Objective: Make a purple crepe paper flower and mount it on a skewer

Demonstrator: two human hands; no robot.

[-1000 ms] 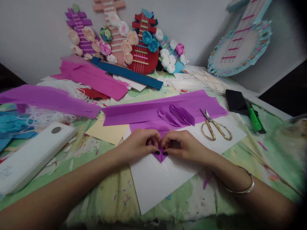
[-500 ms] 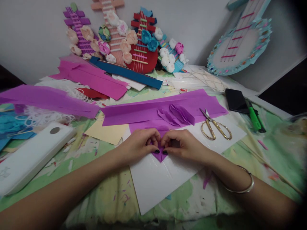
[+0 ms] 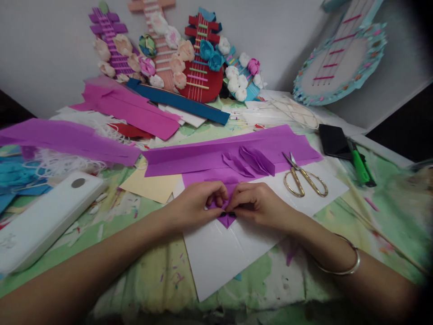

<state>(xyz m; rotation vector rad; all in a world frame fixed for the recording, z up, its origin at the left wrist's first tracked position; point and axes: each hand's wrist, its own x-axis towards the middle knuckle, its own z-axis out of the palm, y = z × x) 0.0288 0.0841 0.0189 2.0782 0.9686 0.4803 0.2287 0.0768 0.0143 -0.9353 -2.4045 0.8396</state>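
Between my fingertips is a small folded piece of purple paper (image 3: 228, 222), its pointed end toward me over a white board (image 3: 216, 266). My left hand (image 3: 199, 201) pinches it from the left and my right hand (image 3: 259, 203) from the right, the thumb tips almost meeting. Part of the paper is hidden behind the fingers. Just beyond lie cut purple petal-shaped pieces (image 3: 257, 161) on a long purple paper strip (image 3: 189, 157). Gold-handled scissors (image 3: 301, 174) rest with their blades parted, to the right of my right hand.
A white rectangular device (image 3: 47, 225) lies at left near white string. Pink paper (image 3: 131, 110) and a dark blue strip (image 3: 182, 103) lie farther back. Decorated paper instruments (image 3: 199, 63) lean against the wall. At right are a black phone-like object (image 3: 333, 141) and a green cutter (image 3: 360, 167).
My right hand has shifted slightly left, its fingers closing so the thumb tips come nearer together on the purple paper. My left hand stays nearly in place.
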